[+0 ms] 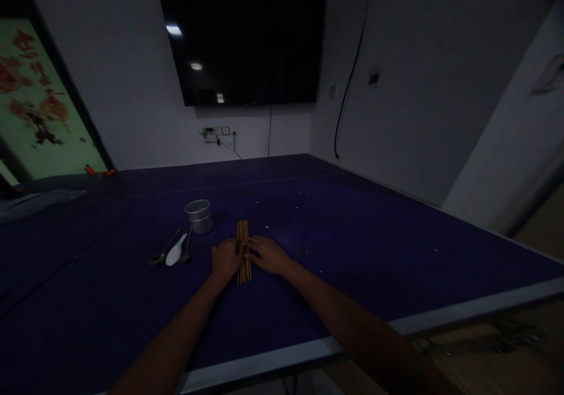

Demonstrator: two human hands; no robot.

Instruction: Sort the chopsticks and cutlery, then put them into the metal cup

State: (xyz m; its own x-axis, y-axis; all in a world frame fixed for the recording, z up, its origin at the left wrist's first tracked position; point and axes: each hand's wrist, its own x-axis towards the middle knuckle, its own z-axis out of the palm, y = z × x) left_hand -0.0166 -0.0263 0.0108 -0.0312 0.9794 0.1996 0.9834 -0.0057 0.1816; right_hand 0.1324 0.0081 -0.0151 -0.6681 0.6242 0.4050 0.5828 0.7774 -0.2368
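A bundle of wooden chopsticks (242,228) lies side by side on the purple table, pointing away from me. My left hand (226,258) presses against its left side, fingers curled and thumb over the sticks. From the right, my right hand (269,256) grips the same bundle, its fingertips reaching onto the chopsticks. To the left are a white spoon (177,250) and two dark metal spoons, one metal spoon (164,253) on its left and another metal spoon (187,248) on its right. A silver metal cup (201,218) stands upright behind them.
The purple tabletop (352,230) has small white scraps scattered on it, and its pale front edge (273,357) runs close to me. Clear plastic (39,204) lies at the far left. A television (247,48) hangs on the back wall above sockets (220,131); a black cable (352,72) hangs right.
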